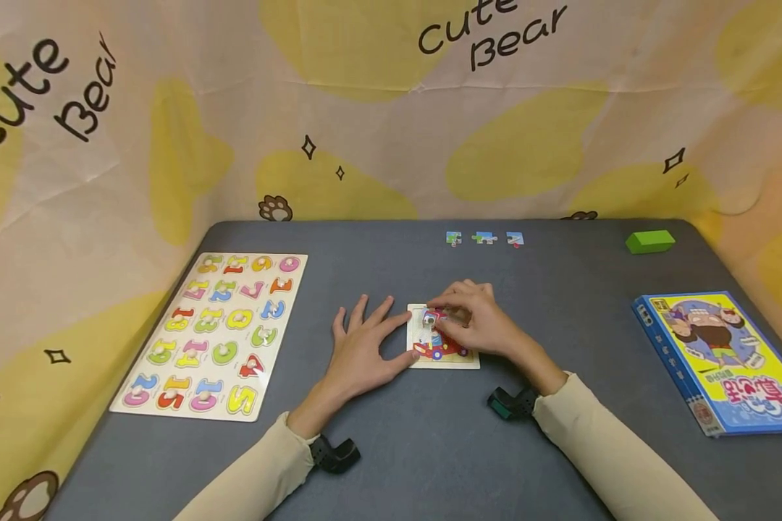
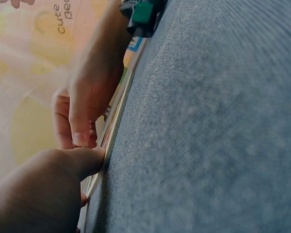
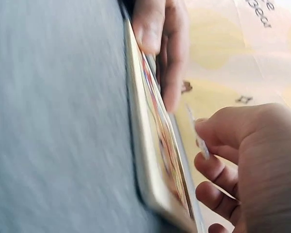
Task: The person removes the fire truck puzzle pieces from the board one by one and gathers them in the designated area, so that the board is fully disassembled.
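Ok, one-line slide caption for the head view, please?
Left hand on the edge of a small picture puzzle, right hand pinching a piece above it.

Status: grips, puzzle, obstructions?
Left grip touching puzzle board. Right grip pinching puzzle piece above it. Three loose pieces lie beyond, not in the way.

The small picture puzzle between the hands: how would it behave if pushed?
The puzzle would probably slide rather than tip, lying flat and low. Its straight edge suggests stiffness. The left hand, touching its side, might hold it back.
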The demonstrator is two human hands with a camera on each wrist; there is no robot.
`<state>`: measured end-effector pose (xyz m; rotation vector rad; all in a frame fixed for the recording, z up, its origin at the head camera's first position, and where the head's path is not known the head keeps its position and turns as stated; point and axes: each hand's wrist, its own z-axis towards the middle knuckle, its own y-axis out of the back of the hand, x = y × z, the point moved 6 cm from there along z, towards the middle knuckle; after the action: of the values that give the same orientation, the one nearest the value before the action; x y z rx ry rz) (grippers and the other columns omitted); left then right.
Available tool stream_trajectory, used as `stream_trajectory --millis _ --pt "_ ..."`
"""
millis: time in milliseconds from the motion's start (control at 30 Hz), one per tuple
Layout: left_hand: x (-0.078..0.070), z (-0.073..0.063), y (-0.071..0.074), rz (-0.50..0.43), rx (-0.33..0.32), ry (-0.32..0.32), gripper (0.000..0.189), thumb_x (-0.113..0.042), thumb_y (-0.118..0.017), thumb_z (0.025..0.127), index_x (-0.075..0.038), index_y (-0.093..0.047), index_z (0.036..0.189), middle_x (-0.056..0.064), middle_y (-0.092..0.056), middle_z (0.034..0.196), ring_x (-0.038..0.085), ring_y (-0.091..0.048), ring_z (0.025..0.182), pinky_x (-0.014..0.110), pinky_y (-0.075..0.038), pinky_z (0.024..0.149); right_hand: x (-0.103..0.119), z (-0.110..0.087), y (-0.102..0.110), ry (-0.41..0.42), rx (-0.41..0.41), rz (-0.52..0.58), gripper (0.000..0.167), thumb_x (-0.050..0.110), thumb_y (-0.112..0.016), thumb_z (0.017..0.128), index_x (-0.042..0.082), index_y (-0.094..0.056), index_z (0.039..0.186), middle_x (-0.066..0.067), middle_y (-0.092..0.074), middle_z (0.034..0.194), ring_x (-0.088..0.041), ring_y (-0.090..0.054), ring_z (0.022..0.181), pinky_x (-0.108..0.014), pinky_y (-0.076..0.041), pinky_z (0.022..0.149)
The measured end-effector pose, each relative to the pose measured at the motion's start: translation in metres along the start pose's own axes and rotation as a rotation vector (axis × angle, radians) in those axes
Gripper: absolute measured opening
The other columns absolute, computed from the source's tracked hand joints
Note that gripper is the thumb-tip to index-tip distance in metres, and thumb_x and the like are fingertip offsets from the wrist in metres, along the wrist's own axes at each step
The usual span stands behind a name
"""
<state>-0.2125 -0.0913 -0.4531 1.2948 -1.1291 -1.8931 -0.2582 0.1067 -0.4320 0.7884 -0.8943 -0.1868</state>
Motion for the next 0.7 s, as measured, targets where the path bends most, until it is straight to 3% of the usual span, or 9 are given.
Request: stream_trajectory --millis 400,700 --pt "0.001 -0.001 0.000 0.002 -0.010 0.001 0.067 -0.061 -0.069 0.085 -0.032 -0.059 0.144 0.005 -0.041 0.163 0.045 -0.019 0.156 0.074 -0.003 0.116 -0.045 0.019 0.032 -0.130 -0.069 -0.024 0.026 0.014 -0.076 0.088 0.010 -0.078 0.114 -0.006 -0.069 0.096 -0.022 -0.056 0.089 -0.041 -0.022 0.082" --pt "0.000 -0.001 -0.002 -0.004 -0.009 0.001 0.067 -0.062 -0.069 0.086 -0.032 -0.058 0.145 0.004 -0.041 0.163 0.044 -0.018 0.156 0.074 -0.004 0.116 -0.072 0.034 0.040 -0.177 -0.044 -0.068 0.025 0.012 -0.074 0.091 0.009 -0.077 0.116 -0.010 -0.068 0.096 -0.024 -0.053 0.088 -0.039 -0.021 0.079"
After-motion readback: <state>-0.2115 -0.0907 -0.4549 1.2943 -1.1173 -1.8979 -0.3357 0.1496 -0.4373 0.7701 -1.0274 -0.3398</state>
